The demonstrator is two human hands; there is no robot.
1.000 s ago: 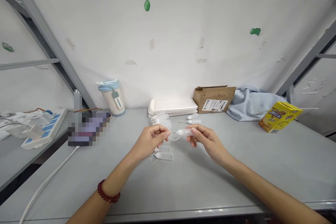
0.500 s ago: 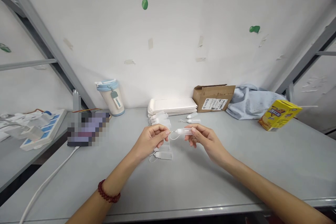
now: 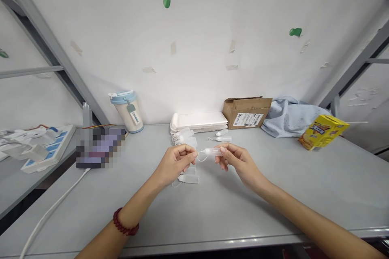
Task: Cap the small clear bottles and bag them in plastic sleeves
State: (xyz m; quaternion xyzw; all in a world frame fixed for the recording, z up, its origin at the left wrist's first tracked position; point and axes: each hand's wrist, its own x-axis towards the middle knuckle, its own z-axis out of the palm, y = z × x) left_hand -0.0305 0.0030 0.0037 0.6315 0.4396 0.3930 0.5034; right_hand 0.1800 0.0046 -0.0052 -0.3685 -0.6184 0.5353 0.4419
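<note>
Between thumb and fingers, my right hand (image 3: pixel 232 157) grips a small translucent needle-tip squeeze bottle (image 3: pixel 212 151), lying level with its thin tip toward the left. A thin white loop hangs from the bottle's neck and runs to my left hand (image 3: pixel 180 160), whose thumb and forefinger pinch its end close to the tip. The cap, if there, is hidden by those fingers. Under and in front of my left hand lie more such bottles (image 3: pixel 190 179), partly covered. Another pile of bottles (image 3: pixel 184 134) sits behind it, and two bottles (image 3: pixel 224 139) lie apart beyond my right hand.
A stack of white packets (image 3: pixel 200 120) and an opened cardboard box (image 3: pixel 247 113) stand against the wall. Right of them are a bluish cloth (image 3: pixel 288 115) and a yellow drink carton (image 3: pixel 322 132) with a straw. Leftward are a tumbler (image 3: pixel 127 113), a blurred phone with cable (image 3: pixel 54 206) and a power strip (image 3: pixel 51 151).
The view has shifted slightly. Both hands keep the same hold on the bottle and its loop, with the tip still close to my left fingertips.
</note>
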